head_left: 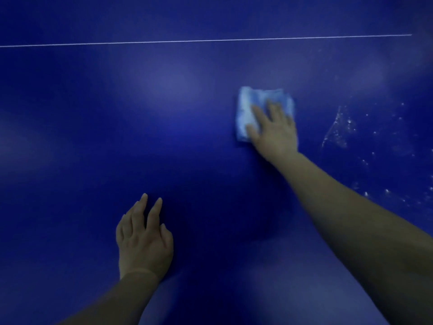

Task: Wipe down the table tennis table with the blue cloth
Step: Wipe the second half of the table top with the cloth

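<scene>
- Deep blue board is filling nearly everything I am looking at: the table tennis table (93, 113) is spreading out under both arms, its surface glossy and catching soft pale patches of light.
- Reaching out over it from the lower right, the person's bare right forearm (339, 207) is stretching diagonally up toward the middle of the table.
- Coming in from the bottom edge, the bare left forearm (112, 301) is angling up, shorter in view and in dimmer light.
- Up at the end of the long arm, the right hand (274, 130) is lying flat with its fingers straight and a little spread, pressing down on the cloth rather than gripping it.
- Nearer the person, the left hand (143, 240) is resting palm down on the bare table, fingers extended and slightly parted, holding nothing.
- Lying on the table right of centre, the blue cloth (248, 106) is folded into a rough square, pale against the dark board, sitting under the right hand's fingers and sticking out beyond them to the left and the far side; it is blurred.
- Just to the right of that hand, white streaks and specks (339, 127) are showing on the surface and scattering on toward the right edge.
- Far across the board, a thin white line (210, 40) is running from side to side, well beyond the cloth.
</scene>
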`<state>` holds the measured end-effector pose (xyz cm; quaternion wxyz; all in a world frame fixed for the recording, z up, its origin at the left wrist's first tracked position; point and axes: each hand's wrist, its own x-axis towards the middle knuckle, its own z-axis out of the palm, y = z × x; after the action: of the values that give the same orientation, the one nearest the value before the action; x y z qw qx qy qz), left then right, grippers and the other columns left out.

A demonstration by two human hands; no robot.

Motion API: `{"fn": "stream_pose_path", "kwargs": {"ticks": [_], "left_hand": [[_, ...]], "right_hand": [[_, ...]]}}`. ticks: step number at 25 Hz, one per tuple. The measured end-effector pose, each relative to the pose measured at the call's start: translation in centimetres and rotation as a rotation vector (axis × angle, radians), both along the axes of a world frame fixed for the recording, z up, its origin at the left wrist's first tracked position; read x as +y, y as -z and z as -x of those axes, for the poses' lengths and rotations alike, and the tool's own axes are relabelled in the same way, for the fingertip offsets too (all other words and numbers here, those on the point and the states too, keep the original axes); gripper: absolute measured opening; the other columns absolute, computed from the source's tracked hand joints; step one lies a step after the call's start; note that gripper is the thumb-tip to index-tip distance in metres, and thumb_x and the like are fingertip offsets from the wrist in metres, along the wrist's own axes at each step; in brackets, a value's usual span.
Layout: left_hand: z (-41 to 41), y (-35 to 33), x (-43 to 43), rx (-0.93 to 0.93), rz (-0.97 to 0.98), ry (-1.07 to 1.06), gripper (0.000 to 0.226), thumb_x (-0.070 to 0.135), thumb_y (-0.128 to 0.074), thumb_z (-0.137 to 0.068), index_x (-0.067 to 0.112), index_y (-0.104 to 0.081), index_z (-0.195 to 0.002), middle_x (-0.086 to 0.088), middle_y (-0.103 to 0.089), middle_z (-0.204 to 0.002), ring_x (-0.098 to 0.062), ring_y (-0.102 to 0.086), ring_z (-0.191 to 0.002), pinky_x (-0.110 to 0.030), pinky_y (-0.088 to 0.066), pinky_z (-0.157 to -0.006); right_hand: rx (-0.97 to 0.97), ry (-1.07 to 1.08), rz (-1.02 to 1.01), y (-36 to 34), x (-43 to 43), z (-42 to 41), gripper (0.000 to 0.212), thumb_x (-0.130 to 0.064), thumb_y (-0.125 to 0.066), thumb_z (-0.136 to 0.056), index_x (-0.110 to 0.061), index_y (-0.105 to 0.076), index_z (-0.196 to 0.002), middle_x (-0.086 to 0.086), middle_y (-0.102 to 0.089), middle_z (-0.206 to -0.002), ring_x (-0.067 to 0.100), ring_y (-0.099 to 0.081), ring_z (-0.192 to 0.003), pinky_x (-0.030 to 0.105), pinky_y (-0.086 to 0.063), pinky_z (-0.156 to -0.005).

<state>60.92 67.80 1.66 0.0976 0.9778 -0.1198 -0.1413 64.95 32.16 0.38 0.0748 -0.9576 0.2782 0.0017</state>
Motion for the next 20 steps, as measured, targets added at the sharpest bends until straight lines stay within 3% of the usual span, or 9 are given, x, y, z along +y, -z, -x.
{"fn": "stream_pose_path", "kwargs": {"ticks": [3, 5, 7, 9, 11, 13, 17, 20], "left_hand": [[0.0, 0.1, 0.0, 0.002, 0.004, 0.003, 0.057, 0.026, -0.047, -0.094, 0.024, -0.034, -0.149, 0.002, -0.013, -0.16, -0.02, -0.012, -0.144, -0.044, -0.008, -0.12], [-0.1, 0.2, 0.1, 0.0, 0.011, 0.006, 0.057, 0.027, -0.045, -0.094, 0.025, -0.033, -0.15, 0.003, -0.011, -0.16, -0.019, -0.009, -0.145, -0.043, -0.005, -0.12], [-0.1, 0.2, 0.1, 0.0, 0.017, 0.01, 0.057, 0.028, -0.043, -0.094, 0.025, -0.032, -0.15, 0.003, -0.01, -0.16, -0.018, -0.007, -0.146, -0.043, -0.004, -0.12], [0.0, 0.2, 0.1, -0.004, 0.024, 0.006, 0.057, 0.028, -0.043, -0.094, 0.025, -0.032, -0.15, 0.002, -0.012, -0.161, -0.02, -0.008, -0.146, -0.043, -0.005, -0.12], [0.0, 0.2, 0.1, -0.014, 0.03, 0.001, 0.057, 0.027, -0.044, -0.093, 0.025, -0.034, -0.149, 0.0, -0.014, -0.16, -0.021, -0.01, -0.145, -0.044, -0.006, -0.12], [0.0, 0.2, 0.0, -0.023, 0.026, 0.014, 0.057, 0.027, -0.044, -0.093, 0.024, -0.033, -0.149, 0.0, -0.014, -0.16, -0.021, -0.01, -0.145, -0.044, -0.006, -0.12], [0.0, 0.3, 0.2, -0.051, 0.037, 0.027, 0.056, 0.026, -0.046, -0.094, 0.022, -0.035, -0.149, -0.002, -0.017, -0.159, -0.021, -0.012, -0.144, -0.045, -0.009, -0.12], [0.1, 0.4, 0.2, -0.056, 0.042, 0.025, 0.055, 0.026, -0.045, -0.094, 0.021, -0.035, -0.148, -0.003, -0.017, -0.16, -0.022, -0.013, -0.144, -0.047, -0.011, -0.12]], "right_hand": [[-0.066, 0.41, -0.044, -0.2, -3.0, 7.0, 0.064, -0.057, -0.024, -0.093, -0.032, -0.029, -0.151, 0.007, -0.016, -0.162, 0.024, -0.012, -0.149, 0.05, -0.013, -0.119], [-0.058, 0.506, -0.073, 0.0, 0.9, 11.0, 0.066, -0.059, -0.019, -0.09, -0.033, -0.028, -0.151, 0.007, -0.014, -0.162, 0.027, -0.01, -0.149, 0.053, -0.012, -0.118], [-0.043, 0.427, -0.022, 0.3, 7.3, 12.4, 0.065, -0.056, -0.022, -0.091, -0.029, -0.034, -0.15, 0.01, -0.02, -0.161, 0.03, -0.016, -0.148, 0.054, -0.016, -0.116], [-0.046, 0.204, -0.011, 0.5, 12.2, 10.8, 0.061, -0.053, -0.029, -0.092, -0.03, -0.038, -0.148, 0.01, -0.024, -0.16, 0.03, -0.019, -0.148, 0.052, -0.018, -0.115], [-0.04, -0.078, -0.054, 0.3, 12.6, 6.9, 0.058, -0.052, -0.037, -0.094, -0.033, -0.037, -0.148, 0.007, -0.022, -0.161, 0.026, -0.016, -0.149, 0.049, -0.014, -0.117], [-0.021, -0.173, -0.041, -0.1, 8.5, 3.3, 0.057, -0.051, -0.043, -0.095, -0.033, -0.035, -0.149, 0.006, -0.02, -0.162, 0.023, -0.015, -0.149, 0.046, -0.013, -0.118], [-0.007, 0.272, -0.022, -0.4, 0.2, 6.1, 0.058, -0.051, -0.034, -0.098, -0.029, -0.032, -0.151, 0.009, -0.019, -0.161, 0.026, -0.014, -0.149, 0.048, -0.015, -0.118], [-0.048, 0.383, -0.019, -0.3, 3.8, 13.5, 0.061, -0.053, -0.026, -0.095, -0.029, -0.033, -0.15, 0.01, -0.02, -0.161, 0.029, -0.015, -0.149, 0.052, -0.018, -0.117]]}}
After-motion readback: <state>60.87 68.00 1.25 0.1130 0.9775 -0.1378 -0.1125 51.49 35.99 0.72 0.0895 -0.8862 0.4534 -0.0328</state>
